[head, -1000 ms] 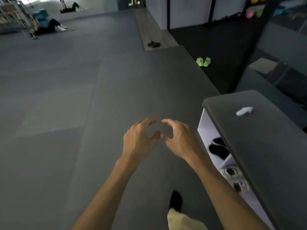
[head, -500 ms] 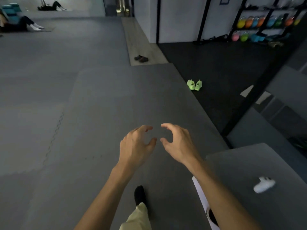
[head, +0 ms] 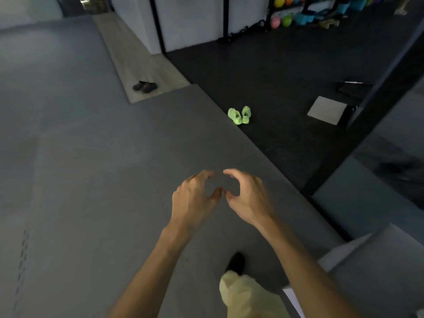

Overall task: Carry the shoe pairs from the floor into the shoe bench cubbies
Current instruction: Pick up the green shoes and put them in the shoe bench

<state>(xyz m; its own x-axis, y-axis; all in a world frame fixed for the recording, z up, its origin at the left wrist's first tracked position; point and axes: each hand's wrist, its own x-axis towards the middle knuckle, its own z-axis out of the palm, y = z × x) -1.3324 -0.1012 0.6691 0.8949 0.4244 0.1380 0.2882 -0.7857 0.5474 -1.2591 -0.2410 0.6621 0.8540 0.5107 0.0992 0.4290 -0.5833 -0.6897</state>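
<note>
Green shoes paired on dark floor at the mat edge, toes toward camera. Left hand, right hand out front, loosely curled, empty.

Left of the green shoes I see matt grey foam matting with puzzle seams; right of them, rough speckled black rubber flooring; beyond them to the left, a pale, smooth wood-grain strip.

No readable text, labels or numbers anywhere.
</note>
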